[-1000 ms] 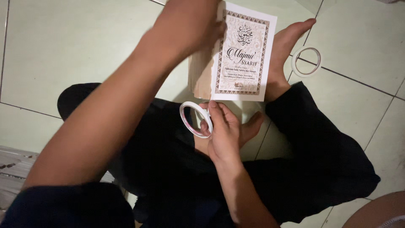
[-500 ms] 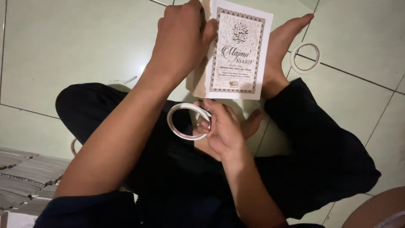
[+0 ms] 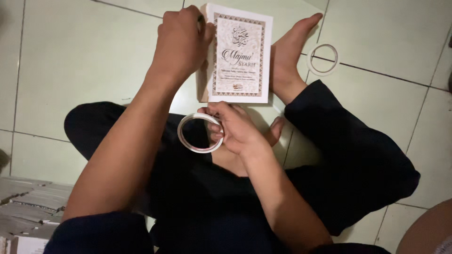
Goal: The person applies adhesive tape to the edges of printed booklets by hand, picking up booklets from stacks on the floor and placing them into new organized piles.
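Above the crossed legs, the left hand [image 3: 181, 44] holds the top edge of a small book [image 3: 240, 54] on the floor; just below it, the right hand [image 3: 238, 129] pinches a white tape ring [image 3: 200, 133].

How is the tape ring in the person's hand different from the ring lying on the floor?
The held tape ring sits tilted in the right hand, over the lap; the floor ring lies flat on the tiles, untouched, beside a bare foot. The held ring looks larger, being nearer the camera. Both are thin, whitish hoops.
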